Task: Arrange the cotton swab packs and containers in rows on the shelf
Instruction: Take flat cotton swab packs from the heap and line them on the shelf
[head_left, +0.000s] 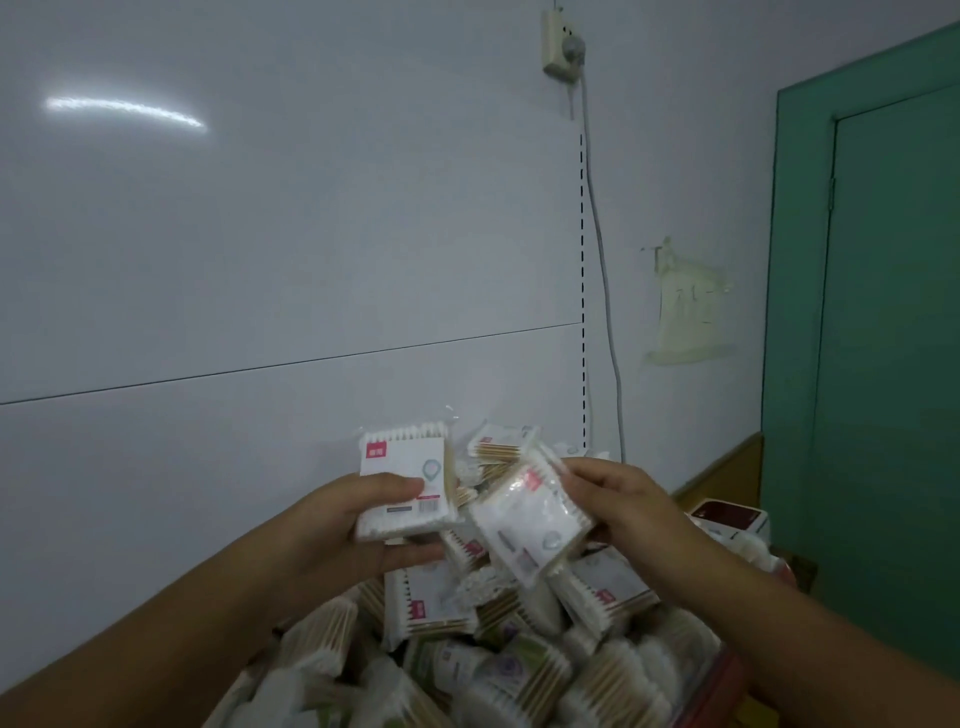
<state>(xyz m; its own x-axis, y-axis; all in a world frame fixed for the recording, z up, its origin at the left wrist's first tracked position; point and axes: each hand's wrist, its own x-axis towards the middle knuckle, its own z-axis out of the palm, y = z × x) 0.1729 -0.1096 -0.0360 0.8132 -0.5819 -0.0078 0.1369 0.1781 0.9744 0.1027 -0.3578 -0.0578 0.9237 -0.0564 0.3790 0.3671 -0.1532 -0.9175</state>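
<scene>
Pale blue-white wall panel (260, 234) fills the field above and behind both hands, with one thin horizontal seam across it. Teal-green painted door (883, 312) stands to the right of the right hand, well apart from it. Loose heap of clear-wrapped cotton swab packs (493, 649) lies below and between the two hands; wooden sticks and white tips show through the wrap (lower part blurred, so the count is unreadable). Left hand (353, 525) grips a flat square cotton swab pack with white label and red corner mark (405, 483): the thumb lies across the label front, the fingers are curled beneath, and the pack is held roughly upright above the heap. Right hand (623, 499) holds a second clear-wrapped cotton swab pack, tilted (530, 525), by its upper right edge. This pack's lower corner points down toward the heap, and its left edge sits just beside the left hand's pack; whether the two touch cannot be told. Dark red flat box (727, 517) sits just beyond the right wrist. Cream wall socket block with grey cable (558, 44) is mounted high above the right hand.
</scene>
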